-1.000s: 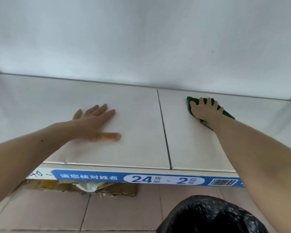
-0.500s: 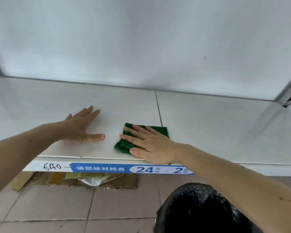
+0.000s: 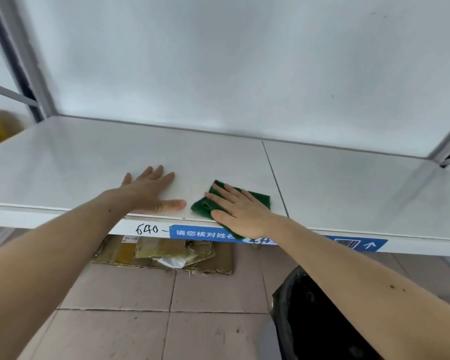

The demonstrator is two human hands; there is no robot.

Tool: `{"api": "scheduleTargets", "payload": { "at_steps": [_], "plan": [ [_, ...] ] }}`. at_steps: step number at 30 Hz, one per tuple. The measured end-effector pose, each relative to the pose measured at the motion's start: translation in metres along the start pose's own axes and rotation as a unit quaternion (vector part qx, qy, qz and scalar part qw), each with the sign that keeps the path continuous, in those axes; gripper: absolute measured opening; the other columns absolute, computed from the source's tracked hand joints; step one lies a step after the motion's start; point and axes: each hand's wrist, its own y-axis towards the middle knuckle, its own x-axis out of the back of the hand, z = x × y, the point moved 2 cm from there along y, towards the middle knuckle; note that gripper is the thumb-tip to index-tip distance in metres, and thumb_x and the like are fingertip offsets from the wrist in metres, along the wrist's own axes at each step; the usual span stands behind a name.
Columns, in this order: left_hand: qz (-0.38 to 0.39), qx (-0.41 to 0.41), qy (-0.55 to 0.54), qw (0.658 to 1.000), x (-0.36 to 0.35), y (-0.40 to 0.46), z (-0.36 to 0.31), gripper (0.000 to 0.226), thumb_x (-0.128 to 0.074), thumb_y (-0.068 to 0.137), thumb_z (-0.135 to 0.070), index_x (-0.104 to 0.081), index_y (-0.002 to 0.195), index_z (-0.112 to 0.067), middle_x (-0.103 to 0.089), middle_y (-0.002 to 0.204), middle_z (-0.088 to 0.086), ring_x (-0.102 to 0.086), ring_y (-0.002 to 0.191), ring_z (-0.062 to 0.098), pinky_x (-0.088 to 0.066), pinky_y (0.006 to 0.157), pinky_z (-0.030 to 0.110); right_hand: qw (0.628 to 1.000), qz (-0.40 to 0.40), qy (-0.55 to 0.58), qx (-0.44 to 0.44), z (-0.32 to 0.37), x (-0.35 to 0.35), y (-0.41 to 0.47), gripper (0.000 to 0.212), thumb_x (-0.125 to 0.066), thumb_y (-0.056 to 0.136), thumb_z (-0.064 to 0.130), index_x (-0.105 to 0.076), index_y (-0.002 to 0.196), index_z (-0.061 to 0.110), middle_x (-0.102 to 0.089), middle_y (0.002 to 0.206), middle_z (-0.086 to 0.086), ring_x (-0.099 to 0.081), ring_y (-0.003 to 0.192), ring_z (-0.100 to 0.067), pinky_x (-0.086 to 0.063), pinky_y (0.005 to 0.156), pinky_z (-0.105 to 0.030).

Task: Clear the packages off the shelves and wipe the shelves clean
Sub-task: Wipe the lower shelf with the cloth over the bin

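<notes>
Shelf first: white, broad, running left to right, bare of packages across the visible span, with a seam dividing left panel from right. Blue label strip along the front edge, partly hidden under the right wrist. Below, on the tiled floor, flattened cardboard with scraps, and a black bag at lower right.

Left hand laid flat on the left panel, fingers straight and spread, holding nothing, apparently bracing. Right hand flat on the green scouring pad, fingers straight and slightly apart, pressing rather than clamping, heel of the palm over the front lip.

Pad at the front edge of the left panel, just left of the seam, long axis roughly along the shelf edge, near corner overhanging the lip. Lying directly under the right fingers, just beside the left thumb but not touching.

Likely step: wiping strokes. Unwiped stretch probably leftward and toward the back wall, yet blocked by the left hand; bracing hand probably to be lifted or shifted first. Right hand plainly the working one.
</notes>
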Motion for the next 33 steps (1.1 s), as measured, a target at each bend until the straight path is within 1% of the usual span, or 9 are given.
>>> {"api": "scheduleTargets", "payload": {
  "at_steps": [5,9,11,16,20,22,26,29,33],
  "plan": [
    [-0.004,-0.020,-0.016,1.000,0.007,-0.004,0.011,0.117,-0.023,0.060,-0.094,0.011,0.155,-0.036,0.020,0.162,-0.009,0.020,0.149,0.012,0.009,0.120,0.053,0.981,-0.035,-0.002,-0.191,-0.096,0.012,0.010,0.065,-0.015,0.100,0.063,-0.002,0.158,0.037,0.009,0.167,0.006,0.008,0.153,-0.017,0.002,0.123,-0.043],
    [-0.006,-0.015,-0.012,1.000,0.019,0.002,0.047,0.136,-0.010,0.038,-0.107,0.017,0.153,-0.038,0.024,0.159,-0.013,0.023,0.147,0.008,0.013,0.120,0.048,0.947,-0.052,0.019,-0.317,-0.116,0.034,0.078,0.068,-0.016,0.101,0.057,-0.004,0.160,0.025,0.004,0.167,-0.003,0.004,0.153,-0.027,-0.001,0.122,-0.052],
    [0.002,0.004,-0.013,1.000,0.025,0.007,0.069,0.140,-0.009,0.033,-0.108,0.017,0.152,-0.040,0.024,0.159,-0.014,0.022,0.147,0.008,0.011,0.120,0.048,0.961,-0.065,0.015,-0.269,-0.079,0.040,0.123,0.065,-0.015,0.102,0.053,-0.009,0.159,0.023,-0.001,0.167,-0.003,-0.001,0.152,-0.027,-0.004,0.121,-0.050],
    [0.007,0.054,-0.023,0.998,0.034,0.017,0.108,0.130,-0.017,0.042,-0.104,0.013,0.153,-0.042,0.019,0.161,-0.013,0.017,0.149,0.010,0.006,0.121,0.052,0.999,-0.039,-0.018,0.018,0.060,0.017,0.156,0.059,-0.014,0.104,0.052,-0.002,0.159,0.033,0.008,0.166,0.008,0.011,0.153,-0.015,0.008,0.123,-0.040],
    [0.022,0.061,-0.036,0.997,0.034,0.017,0.132,0.148,-0.011,0.022,-0.110,0.009,0.153,-0.043,0.018,0.161,-0.016,0.015,0.149,0.010,0.004,0.121,0.049,0.973,-0.010,-0.061,0.224,0.032,0.019,0.105,0.056,-0.018,0.103,0.057,0.000,0.155,0.045,0.010,0.164,0.017,0.014,0.150,-0.005,0.010,0.122,-0.033],
    [0.032,0.055,-0.034,0.997,0.033,0.015,0.138,0.148,-0.011,0.023,-0.110,0.009,0.153,-0.042,0.020,0.160,-0.016,0.016,0.149,0.009,0.005,0.121,0.046,0.988,-0.009,-0.066,0.141,-0.036,0.029,0.099,0.061,-0.010,0.094,0.071,0.001,0.151,0.052,0.010,0.164,0.019,0.011,0.151,-0.004,0.003,0.125,-0.040],
    [0.023,0.054,-0.032,0.998,0.023,0.018,0.139,0.146,-0.008,0.025,-0.109,0.013,0.153,-0.041,0.024,0.159,-0.017,0.020,0.148,0.009,0.009,0.121,0.045,0.977,-0.048,-0.035,-0.204,-0.140,0.047,0.142,0.077,-0.005,0.088,0.079,-0.007,0.156,0.043,0.002,0.167,0.008,0.000,0.153,-0.019,-0.006,0.122,-0.051],
    [0.007,0.052,-0.029,0.998,0.021,0.018,0.139,0.144,-0.006,0.027,-0.108,0.012,0.153,-0.041,0.023,0.160,-0.016,0.020,0.148,0.009,0.009,0.121,0.044,0.961,-0.069,0.002,-0.267,-0.114,0.049,0.208,0.074,-0.012,0.097,0.064,-0.006,0.159,0.025,0.000,0.167,-0.003,-0.001,0.153,-0.028,-0.005,0.121,-0.055],
    [-0.008,0.056,-0.024,0.998,0.024,0.015,0.141,0.147,-0.004,0.027,-0.109,0.012,0.154,-0.035,0.022,0.161,-0.013,0.018,0.148,0.008,0.008,0.121,0.044,0.974,-0.078,0.011,-0.215,-0.025,0.056,0.286,0.082,-0.008,0.096,0.065,-0.010,0.159,0.013,-0.010,0.165,-0.012,-0.010,0.150,-0.033,-0.009,0.121,-0.053]
  ]
}}
